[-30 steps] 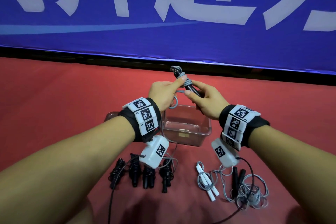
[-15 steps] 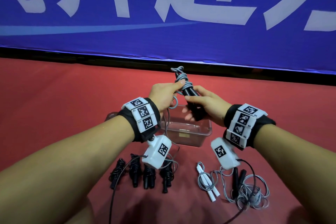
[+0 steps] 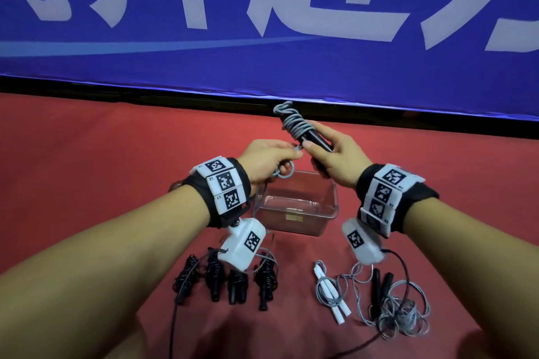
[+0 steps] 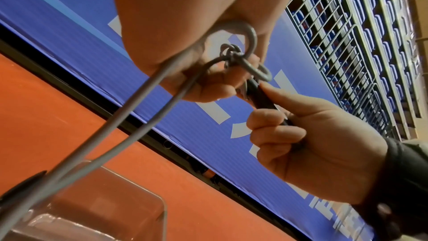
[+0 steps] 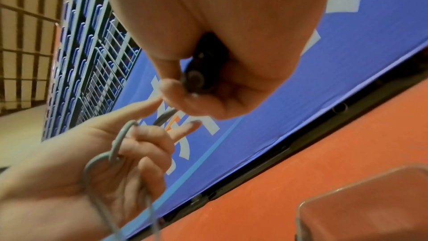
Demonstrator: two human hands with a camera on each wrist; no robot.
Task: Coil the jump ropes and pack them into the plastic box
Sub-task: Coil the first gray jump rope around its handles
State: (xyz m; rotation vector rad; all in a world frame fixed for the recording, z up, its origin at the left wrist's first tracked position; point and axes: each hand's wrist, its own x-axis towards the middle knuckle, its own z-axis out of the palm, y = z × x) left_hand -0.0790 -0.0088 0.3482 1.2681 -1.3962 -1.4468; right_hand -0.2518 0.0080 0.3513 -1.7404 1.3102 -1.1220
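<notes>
Four black coiled ropes (image 3: 224, 278) are lying in a row on the red floor (image 3: 87, 154) at the left. Above them the left hand (image 3: 264, 162) is pinching a loop of the grey rope (image 3: 293, 122), while the right hand (image 3: 338, 160) is gripping its black handles (image 3: 316, 140), probably two together. The clear plastic box (image 3: 294, 207) is sitting just beneath both hands. At the right, a white-handled rope (image 3: 331, 291) and a loose grey rope (image 3: 396, 309) are lying on the floor.
</notes>
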